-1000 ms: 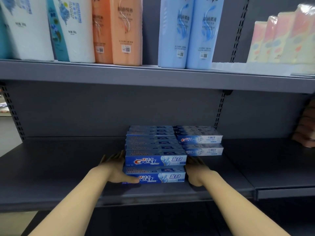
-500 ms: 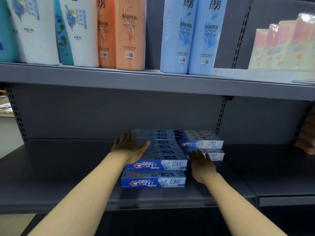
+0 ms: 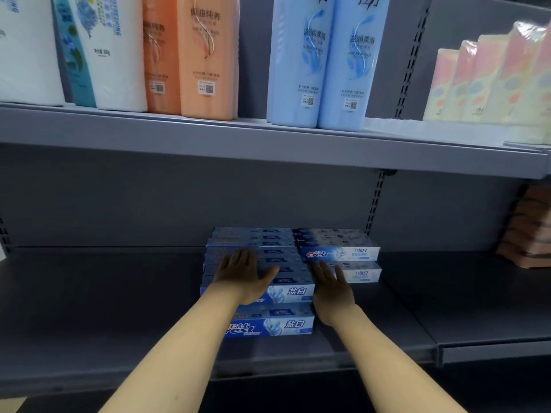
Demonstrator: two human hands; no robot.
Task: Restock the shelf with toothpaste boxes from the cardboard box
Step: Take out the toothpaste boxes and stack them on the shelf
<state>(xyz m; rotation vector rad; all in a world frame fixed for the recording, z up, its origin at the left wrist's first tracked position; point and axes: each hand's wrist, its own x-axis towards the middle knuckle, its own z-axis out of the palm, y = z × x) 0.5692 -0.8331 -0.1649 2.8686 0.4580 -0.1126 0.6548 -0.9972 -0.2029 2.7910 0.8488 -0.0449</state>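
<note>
my left hand [image 3: 247,274] lies flat and open on top of the blue toothpaste boxes [image 3: 268,293] stacked on the grey shelf [image 3: 89,308]; my right hand [image 3: 331,286], open too, presses their right side. push unevenly and the front box could slide off

Both bare forearms reach forward and upward from the bottom of the view, converging slightly. The left hand [image 3: 243,277] lies palm down, its fingers straight and together, thumb splayed out to the right. The right hand [image 3: 331,286] sits just beside it and a little lower, also flat and palm down, fingers extended and slightly spread. Neither hand curls round anything. The 2 wrists are straight.
</note>
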